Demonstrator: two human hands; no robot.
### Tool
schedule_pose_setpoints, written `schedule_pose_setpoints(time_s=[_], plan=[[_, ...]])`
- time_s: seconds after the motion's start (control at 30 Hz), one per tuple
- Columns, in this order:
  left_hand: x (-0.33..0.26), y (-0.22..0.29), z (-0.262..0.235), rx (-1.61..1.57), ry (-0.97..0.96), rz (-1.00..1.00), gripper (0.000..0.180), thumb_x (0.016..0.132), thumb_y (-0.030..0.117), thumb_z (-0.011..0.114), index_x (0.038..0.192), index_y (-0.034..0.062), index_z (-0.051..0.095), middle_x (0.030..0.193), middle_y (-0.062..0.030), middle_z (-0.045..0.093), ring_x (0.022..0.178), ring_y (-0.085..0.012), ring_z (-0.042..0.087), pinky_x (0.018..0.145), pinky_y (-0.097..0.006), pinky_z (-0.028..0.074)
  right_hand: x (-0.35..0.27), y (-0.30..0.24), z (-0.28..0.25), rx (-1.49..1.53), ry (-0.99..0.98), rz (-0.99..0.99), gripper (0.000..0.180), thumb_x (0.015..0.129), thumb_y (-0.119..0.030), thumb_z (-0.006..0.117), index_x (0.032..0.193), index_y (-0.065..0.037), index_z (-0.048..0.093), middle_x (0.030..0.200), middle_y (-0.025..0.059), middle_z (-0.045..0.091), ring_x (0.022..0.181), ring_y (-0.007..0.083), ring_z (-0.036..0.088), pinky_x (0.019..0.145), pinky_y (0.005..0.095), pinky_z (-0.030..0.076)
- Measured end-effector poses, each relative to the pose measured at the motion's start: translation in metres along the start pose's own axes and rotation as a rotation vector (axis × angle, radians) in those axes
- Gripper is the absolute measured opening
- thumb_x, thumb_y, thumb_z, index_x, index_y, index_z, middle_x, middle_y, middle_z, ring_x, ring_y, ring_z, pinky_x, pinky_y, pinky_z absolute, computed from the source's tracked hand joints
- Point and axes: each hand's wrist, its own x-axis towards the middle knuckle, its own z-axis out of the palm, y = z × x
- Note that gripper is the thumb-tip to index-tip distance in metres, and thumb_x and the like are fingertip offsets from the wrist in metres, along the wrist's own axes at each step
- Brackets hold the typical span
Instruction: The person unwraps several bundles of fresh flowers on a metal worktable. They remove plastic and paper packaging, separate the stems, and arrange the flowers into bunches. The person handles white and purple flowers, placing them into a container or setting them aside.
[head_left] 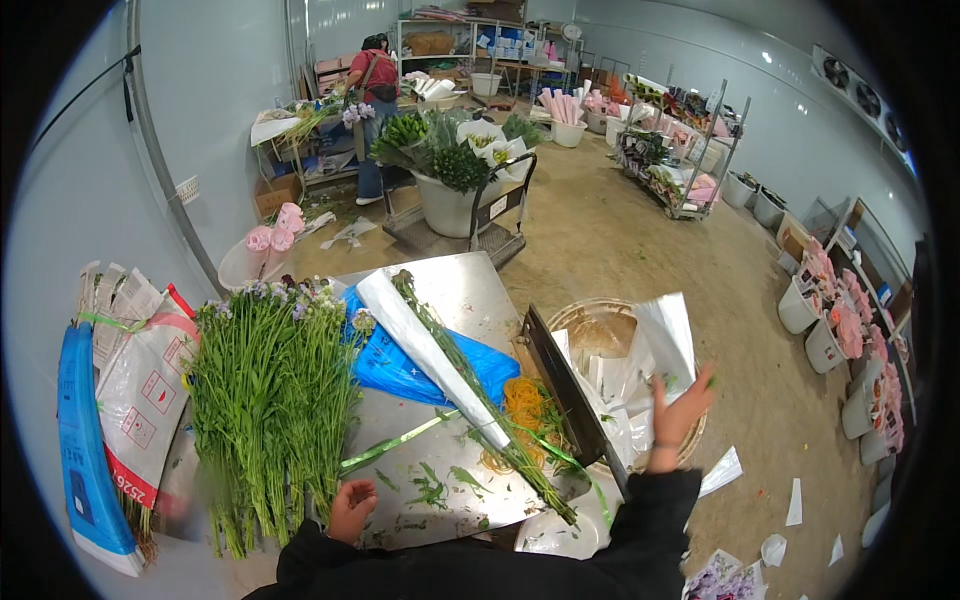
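My right hand [683, 412] is stretched over a round bin [592, 318] right of the table, fingers apart and holding nothing I can make out. Beside it, a white sheet [665, 340] stands up out of the bin, with small green bits near my fingertips. My left hand [352, 508] hovers at the table's near edge, fingers loosely bent and empty. Between my hands, a flower bunch [455, 355] lies diagonally, partly covered by a white paper wrap [430, 350]. A green ribbon [400, 440] crosses beneath its stems. To the left is a large pile of green-stemmed flowers [275, 400].
A metal table [390, 500] carries a blue plastic bag [430, 365], yellow rubber bands [527, 402] and leaf scraps. A dark metal bar [572, 390] runs along its right side. Wrapped bundles [145, 380] stand far left. Beyond are a trolley [490, 240] and another person [376, 110].
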Motion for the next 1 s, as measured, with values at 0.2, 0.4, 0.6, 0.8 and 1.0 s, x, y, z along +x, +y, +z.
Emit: schedule_pose_setpoints(time_s=[0.2,0.4,0.6,0.8,1.0], plan=[[0.010,-0.003,0.013,-0.057,-0.110,-0.073,0.031,0.079,0.006,0.060,0.108,0.0024,0.049,0.101,-0.0040,0.055,0.089,-0.0118,0.053,0.076,-0.026,0.044,-0.200,-0.031,-0.013,0.215,-0.816,-0.252,0.046,0.067,-0.018,0.066,0.107,-0.004,0.049,0.096,0.0181,0.050,0.088,0.0369,0.050,0.077,0.0430,0.042],[0.049,-0.015,0.030,0.034,-0.231,-0.023,0.034,0.080,0.006,0.059,0.112,0.0031,0.046,0.101,-0.0058,0.055,0.088,-0.0125,0.053,0.075,-0.025,0.044,-0.232,0.005,0.011,0.146,-1.173,-0.114,0.038,0.074,-0.026,0.062,0.099,-0.001,0.046,0.084,0.0217,0.058,0.078,0.0386,0.057,0.066,0.0449,0.046],[0.151,0.008,0.084,-0.432,-0.066,-0.456,0.059,0.080,0.039,0.059,0.124,0.0078,0.036,0.114,-0.0158,0.048,0.106,-0.0267,0.047,0.092,-0.041,0.037,-0.208,-0.081,-0.111,0.514,-1.244,-0.063,0.044,0.078,-0.032,0.061,0.106,-0.001,0.046,0.079,0.0226,0.059,0.076,0.0392,0.059,0.066,0.0398,0.047],[0.129,0.082,0.143,-0.885,-0.348,-0.306,0.053,0.080,0.042,0.059,0.118,0.0087,0.045,0.103,-0.0129,0.054,0.093,-0.0237,0.054,0.081,-0.039,0.045,-0.223,-0.119,-0.149,0.505,-1.277,0.164,0.044,0.077,-0.032,0.060,0.107,-0.004,0.044,0.075,0.0236,0.059,0.072,0.0404,0.058,0.062,0.0433,0.046],[0.130,0.061,0.129,-0.637,-0.205,-0.198,0.044,0.078,0.035,0.062,0.106,0.0030,0.049,0.086,-0.0095,0.056,0.073,-0.0208,0.054,0.066,-0.035,0.045,-0.243,-0.134,-0.149,0.498,-1.276,0.115,0.045,0.078,-0.033,0.060,0.106,-0.002,0.044,0.072,0.0241,0.058,0.071,0.0413,0.058,0.060,0.0435,0.046]])
